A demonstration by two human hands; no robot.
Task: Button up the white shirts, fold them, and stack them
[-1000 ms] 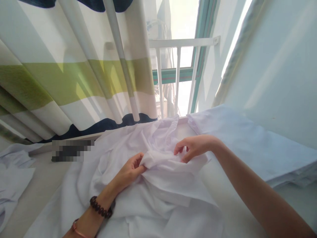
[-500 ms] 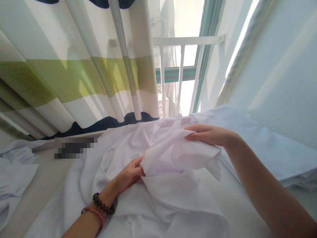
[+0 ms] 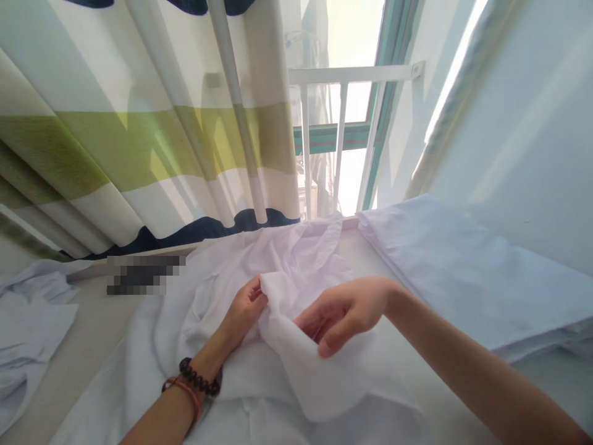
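A large white cloth point(image 3: 222, 352) lies in loose folds in front of me, its garment shape too bunched to make out. My left hand point(image 3: 245, 309), with a dark beaded bracelet point(image 3: 200, 378) and a reddish band at the wrist, pinches a raised edge of the cloth between thumb and fingers. Just to the right, my right hand point(image 3: 345, 312) reaches down into the fold beside that edge. Its thumb stands apart from the curved fingers, whose tips are partly hidden by the fabric.
Flat, folded white fabric point(image 3: 463, 272) is stacked at the right by the wall. More white cloth point(image 3: 32, 327) lies at the far left. A pixelated dark object point(image 3: 143, 275) rests near the back edge. Behind are a striped curtain point(image 3: 185, 142) and a white railing point(image 3: 343, 136) before the window.
My right hand has let go of the cloth's upper edge and come down and left into the fold. The raised flap has dropped. My left hand keeps its pinch, slightly higher.
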